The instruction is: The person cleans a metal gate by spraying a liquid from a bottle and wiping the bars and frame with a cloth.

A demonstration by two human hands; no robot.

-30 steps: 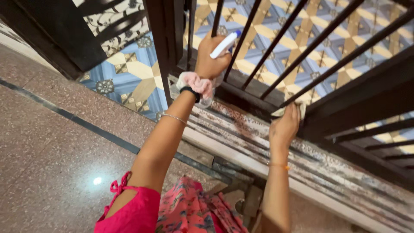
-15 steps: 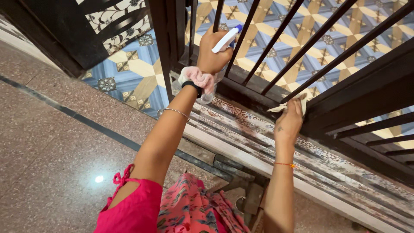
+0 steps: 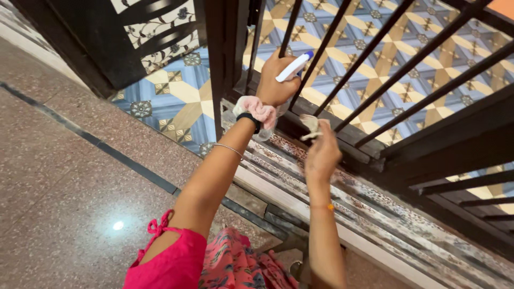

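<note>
While our left hand stays raised against the black metal grille, its fingers are wrapped tight around a white spray bottle with a blue tip, nozzle aimed at the bars. Our right hand pinches a small crumpled cloth (pale, bunched at the fingertips) just beside a bar, above the marble sill. We judge this to be the spray-and-wipe step on the lower bars; the next move likely calls for pressing the cloth onto the wetted bar and rubbing along it.
</note>
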